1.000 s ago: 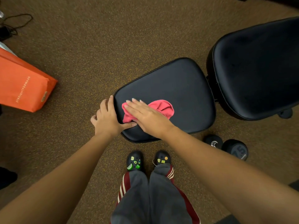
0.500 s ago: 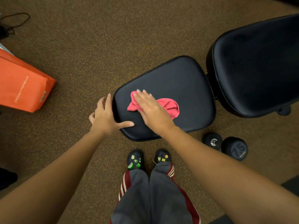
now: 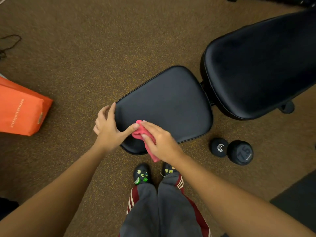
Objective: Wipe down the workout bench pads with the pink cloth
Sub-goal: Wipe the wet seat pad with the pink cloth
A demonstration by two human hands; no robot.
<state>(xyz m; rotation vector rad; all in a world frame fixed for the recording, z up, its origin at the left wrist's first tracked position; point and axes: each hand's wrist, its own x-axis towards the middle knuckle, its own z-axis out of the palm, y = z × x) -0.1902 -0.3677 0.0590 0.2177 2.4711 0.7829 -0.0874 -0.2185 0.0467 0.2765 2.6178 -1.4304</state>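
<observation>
Pink cloth (image 3: 137, 132) bunched in right hand (image 3: 162, 144) on seat pad (image 3: 167, 103) corner, left hand (image 3: 106, 129) flat, thumb touching it

Brown speckled carpet (image 3: 85, 57) covers the floor; an orange bag (image 3: 20, 110) lies at left (white lettering), a black dumbbell (image 3: 232, 151) at right.

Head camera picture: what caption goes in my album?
Right hand holds a pink cloth on the seat pad's near corner; left hand rests on its edge.
</observation>
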